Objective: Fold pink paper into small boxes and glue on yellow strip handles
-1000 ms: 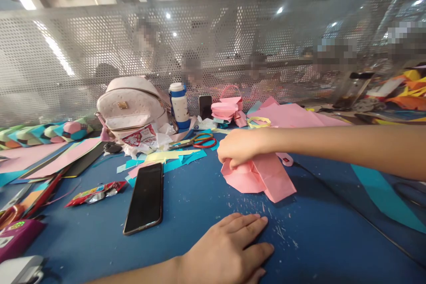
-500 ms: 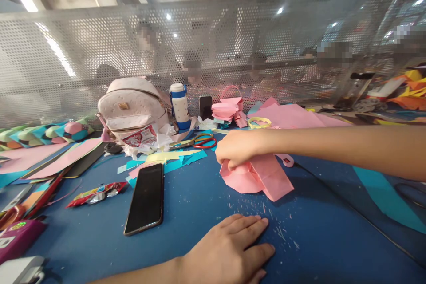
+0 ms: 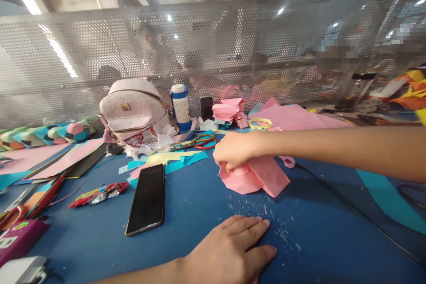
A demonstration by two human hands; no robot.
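My right hand closes over the half-folded pink paper, creases unfinished, while my left hand lies flat and empty on the table.

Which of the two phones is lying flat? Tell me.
The large black phone lies flat, face up, on the blue table, left of the left hand. The other phone stands upright beside the bottle.

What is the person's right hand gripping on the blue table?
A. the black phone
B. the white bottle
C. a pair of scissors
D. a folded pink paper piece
D: the right hand is closed over the top of the folded pink paper, while the scissors, phone and bottle lie or stand apart from it.
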